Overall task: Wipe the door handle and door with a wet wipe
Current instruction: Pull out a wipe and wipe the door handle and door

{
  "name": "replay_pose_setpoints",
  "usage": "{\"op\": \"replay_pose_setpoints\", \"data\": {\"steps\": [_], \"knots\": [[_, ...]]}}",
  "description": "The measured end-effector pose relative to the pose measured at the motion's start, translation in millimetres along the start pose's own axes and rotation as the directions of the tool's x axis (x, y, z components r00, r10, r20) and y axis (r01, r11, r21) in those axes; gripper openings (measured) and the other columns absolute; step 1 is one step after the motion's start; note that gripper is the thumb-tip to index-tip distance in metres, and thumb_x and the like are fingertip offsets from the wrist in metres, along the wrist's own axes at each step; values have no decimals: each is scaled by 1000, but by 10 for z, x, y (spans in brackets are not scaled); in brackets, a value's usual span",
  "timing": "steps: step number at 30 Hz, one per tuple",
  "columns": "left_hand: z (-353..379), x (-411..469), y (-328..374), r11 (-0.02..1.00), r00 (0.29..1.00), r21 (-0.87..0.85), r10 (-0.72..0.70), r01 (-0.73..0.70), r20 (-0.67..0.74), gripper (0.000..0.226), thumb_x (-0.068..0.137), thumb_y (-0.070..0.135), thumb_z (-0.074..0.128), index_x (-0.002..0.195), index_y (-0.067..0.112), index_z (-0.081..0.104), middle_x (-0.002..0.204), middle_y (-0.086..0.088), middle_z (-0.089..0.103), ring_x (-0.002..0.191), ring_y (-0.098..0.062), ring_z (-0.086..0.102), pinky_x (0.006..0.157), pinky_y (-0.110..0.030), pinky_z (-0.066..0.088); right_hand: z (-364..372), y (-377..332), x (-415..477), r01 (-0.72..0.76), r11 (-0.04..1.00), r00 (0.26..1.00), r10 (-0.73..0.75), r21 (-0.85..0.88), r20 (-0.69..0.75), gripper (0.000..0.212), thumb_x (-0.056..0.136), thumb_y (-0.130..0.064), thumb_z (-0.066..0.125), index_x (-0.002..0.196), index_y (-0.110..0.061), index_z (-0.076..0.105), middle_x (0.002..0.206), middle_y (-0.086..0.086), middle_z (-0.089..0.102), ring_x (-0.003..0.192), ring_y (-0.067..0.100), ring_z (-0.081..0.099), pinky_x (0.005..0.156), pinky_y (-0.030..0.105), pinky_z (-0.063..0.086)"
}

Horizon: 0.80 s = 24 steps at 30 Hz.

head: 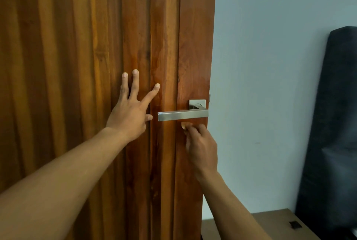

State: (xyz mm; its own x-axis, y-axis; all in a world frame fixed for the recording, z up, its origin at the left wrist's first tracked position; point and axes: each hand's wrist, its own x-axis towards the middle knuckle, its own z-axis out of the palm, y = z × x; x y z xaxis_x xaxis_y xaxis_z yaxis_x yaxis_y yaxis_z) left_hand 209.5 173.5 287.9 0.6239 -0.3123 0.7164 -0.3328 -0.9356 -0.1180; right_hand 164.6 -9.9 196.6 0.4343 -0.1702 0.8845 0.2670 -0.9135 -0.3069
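Door handle horizontal, free end left (wipe just below).

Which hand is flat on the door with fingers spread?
The left hand, spread on the door left of the handle; the right hand curls below the handle, pinching the wet wipe.

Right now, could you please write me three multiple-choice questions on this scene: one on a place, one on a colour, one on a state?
1. Where is the right hand, holding the wet wipe, relative to the door handle? A) above it B) just below it C) far left of it
2. What colour is the door? A) white B) reddish-brown C) green
3. How is the left hand? A) spread flat on the door B) clenched C) gripping the handle
Answers: B, it sits under the lever; B, the wood shows that tone; A, its straight, splayed fingers lie against the wood.
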Motion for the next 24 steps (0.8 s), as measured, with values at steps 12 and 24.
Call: {"op": "replay_pose_setpoints", "data": {"steps": [12, 24], "knots": [[25, -6, -16, 1000, 1000, -8, 1, -1, -6, 96, 94, 31, 65, 155, 42, -9, 155, -11, -42, 141, -36, -38, 120, -53, 8, 220, 43, -242, 321, 853, 946, -271, -412, 177, 40, 65, -20, 88, 97, -3, 72, 91, 12, 70, 79, 30, 70, 57, 37, 58], [25, 10, -16, 1000, 1000, 1, -7, 7, 0, 95, 95, 32, 63, 155, 43, -10, 154, -10, -43, 139, -35, -39, 122, -56, 14, 245, 713, -501, -59, 978, 998, 61, -202, 2, 23, 81, -13, 73, 104, -13, 74, 95, 6, 70, 80, 27, 65, 56, 33, 52]]}}
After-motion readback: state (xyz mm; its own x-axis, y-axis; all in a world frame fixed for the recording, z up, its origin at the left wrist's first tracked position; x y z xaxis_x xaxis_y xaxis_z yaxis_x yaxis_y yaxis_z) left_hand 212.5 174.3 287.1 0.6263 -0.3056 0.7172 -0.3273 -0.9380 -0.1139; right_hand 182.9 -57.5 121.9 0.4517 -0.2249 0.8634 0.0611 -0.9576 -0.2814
